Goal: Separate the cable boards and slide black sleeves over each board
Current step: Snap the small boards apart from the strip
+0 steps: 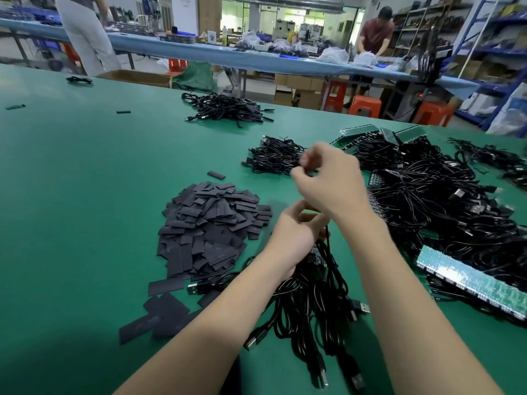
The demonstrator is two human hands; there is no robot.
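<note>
While the left hand (296, 235) curls round the top of a bundle of cables (313, 303), glossy black cords that hang down toward the near edge and end in squared metal plugs, the right hand (328, 178) is raised just above and beyond it, fingers bent and blurred; it seems to pinch something small and dark, though I cannot tell what. A small board appears to sit at the head of the bundle beneath the left wrist, mostly hidden. The black sleeves (211, 232) lie left of the hands in a loose heap, flat matt rectangles with crisp cut edges, some scattered nearer the person. To the right, a long green strip of joined boards (470, 280) lies tilted on a dense tangle of cables (445, 201) that reaches the right edge. Two smaller cable piles (228, 108) (273, 155) rest farther back. The worktop (85, 181) is a smooth green mat, with broad bare room on its left half; its far edge drops to an aisle with orange stools (365, 105).
</note>
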